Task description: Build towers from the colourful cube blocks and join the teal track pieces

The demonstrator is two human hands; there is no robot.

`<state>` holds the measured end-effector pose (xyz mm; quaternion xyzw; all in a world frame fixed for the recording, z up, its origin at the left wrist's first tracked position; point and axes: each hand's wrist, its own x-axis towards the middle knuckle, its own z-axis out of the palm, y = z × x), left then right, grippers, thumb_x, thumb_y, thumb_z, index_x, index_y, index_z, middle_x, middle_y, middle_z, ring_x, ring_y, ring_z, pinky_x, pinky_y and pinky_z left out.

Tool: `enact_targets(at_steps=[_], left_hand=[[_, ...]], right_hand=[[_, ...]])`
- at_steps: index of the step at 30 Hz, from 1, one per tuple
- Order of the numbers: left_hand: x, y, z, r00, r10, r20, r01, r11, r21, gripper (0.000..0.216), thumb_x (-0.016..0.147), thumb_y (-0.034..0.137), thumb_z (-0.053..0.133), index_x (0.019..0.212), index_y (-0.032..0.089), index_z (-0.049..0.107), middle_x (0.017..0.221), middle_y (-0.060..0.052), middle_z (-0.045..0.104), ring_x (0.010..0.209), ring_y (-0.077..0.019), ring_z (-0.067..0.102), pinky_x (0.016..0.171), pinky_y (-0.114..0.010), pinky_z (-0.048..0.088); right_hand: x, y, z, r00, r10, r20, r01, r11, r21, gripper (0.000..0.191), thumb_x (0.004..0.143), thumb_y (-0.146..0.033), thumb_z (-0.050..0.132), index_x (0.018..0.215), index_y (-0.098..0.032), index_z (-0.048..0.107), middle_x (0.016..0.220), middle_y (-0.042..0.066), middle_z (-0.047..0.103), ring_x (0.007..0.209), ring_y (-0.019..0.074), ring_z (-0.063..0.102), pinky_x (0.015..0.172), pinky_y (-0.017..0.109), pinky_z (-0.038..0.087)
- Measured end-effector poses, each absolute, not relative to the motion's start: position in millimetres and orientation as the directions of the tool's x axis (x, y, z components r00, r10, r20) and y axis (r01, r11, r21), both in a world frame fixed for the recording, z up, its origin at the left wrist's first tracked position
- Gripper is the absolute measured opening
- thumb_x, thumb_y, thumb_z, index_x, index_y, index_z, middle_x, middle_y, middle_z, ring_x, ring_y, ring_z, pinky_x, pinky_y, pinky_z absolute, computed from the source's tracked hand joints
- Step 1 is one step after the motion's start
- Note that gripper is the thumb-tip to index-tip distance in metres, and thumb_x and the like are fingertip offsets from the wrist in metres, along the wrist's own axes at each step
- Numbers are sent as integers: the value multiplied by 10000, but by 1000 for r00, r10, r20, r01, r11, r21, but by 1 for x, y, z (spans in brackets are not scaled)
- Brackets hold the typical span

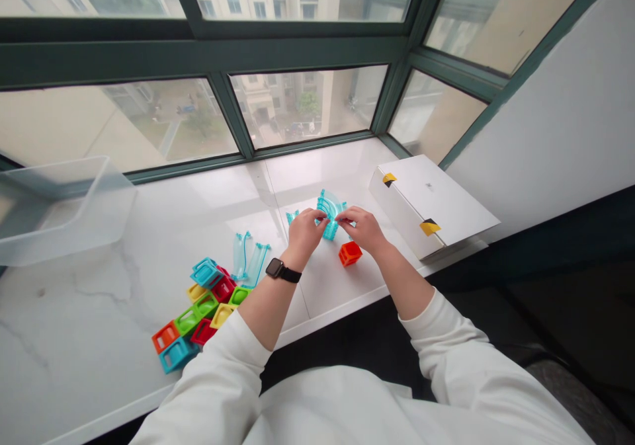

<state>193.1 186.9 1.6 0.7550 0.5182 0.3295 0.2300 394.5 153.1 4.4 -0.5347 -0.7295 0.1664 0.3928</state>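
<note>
Nearly see-through turquoise curved track [330, 205]

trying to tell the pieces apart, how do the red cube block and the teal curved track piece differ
The red cube block is opaque, the teal curved track piece see-through. The block is boxy with open faces, the track arcs with raised rails. The block sits on the marble sill, apart from the hands; the track is pinched between the left hand and right hand. Both look like plastic toy parts.
</note>
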Motion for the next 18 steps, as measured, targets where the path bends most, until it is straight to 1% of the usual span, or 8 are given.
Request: enact_targets(at_steps=[10,15,18], left_hand=[[192,189,-5,243,932,268,634,-362,683,69,931,277,748,973,261,801,1005,-46,794,978,-246,718,909,-369,543],[192,190,-6,235,948,214,610,-315,727,89,928,296,742,982,274,810,1011,-35,824,877,-234,737,868,-373,562],[192,191,-6,232,953,197,599,-299,743,101,928,304,740,988,275,816,1008,-35,830,865,-234,743,862,-375,569]], right_hand=[[395,154,1,-131,914,384,645,373,-667,170,937,-157,691,969,-257,824,950,40,753,832,196,689,814,334,556],[395,155,0,-127,916,380,634,370,-679,169,934,-167,697,981,-260,830,941,37,749,834,196,690,807,331,560],[395,155,0,-131,918,375,629,369,-684,182,934,-160,701,992,-263,839,948,35,750,834,188,691,807,321,560]])
